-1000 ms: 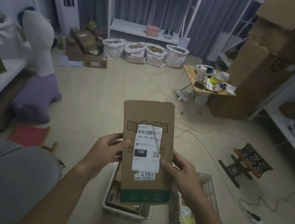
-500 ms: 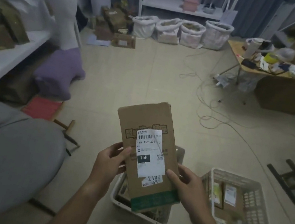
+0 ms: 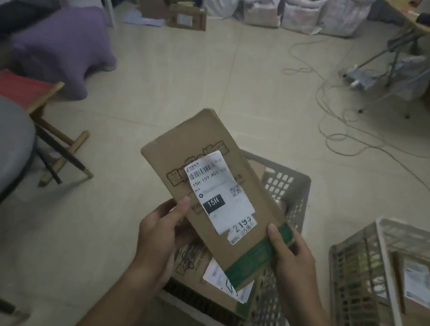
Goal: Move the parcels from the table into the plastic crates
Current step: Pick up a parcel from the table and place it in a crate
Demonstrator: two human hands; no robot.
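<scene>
Head view: both hands (image 3: 224, 248) hold parcel (image 3: 220, 192) above crate (image 3: 293, 194), cables (image 3: 338, 127) beyond

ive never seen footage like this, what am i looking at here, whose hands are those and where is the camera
There is no machine here. A person wears a wide-angle camera on the head, looking forward and down, so you see their own two bare hands.

Both hands hold one flat cardboard parcel with a white shipping label. The left hand grips its left edge, and the right hand grips the corner with the green strip.

Below the parcel, on the tiled floor, stands a grey plastic crate that already holds parcels. A second crate stands to the right, also with parcels inside.

The job is sorting parcels into these crates. This one is not yet in a crate.
</scene>
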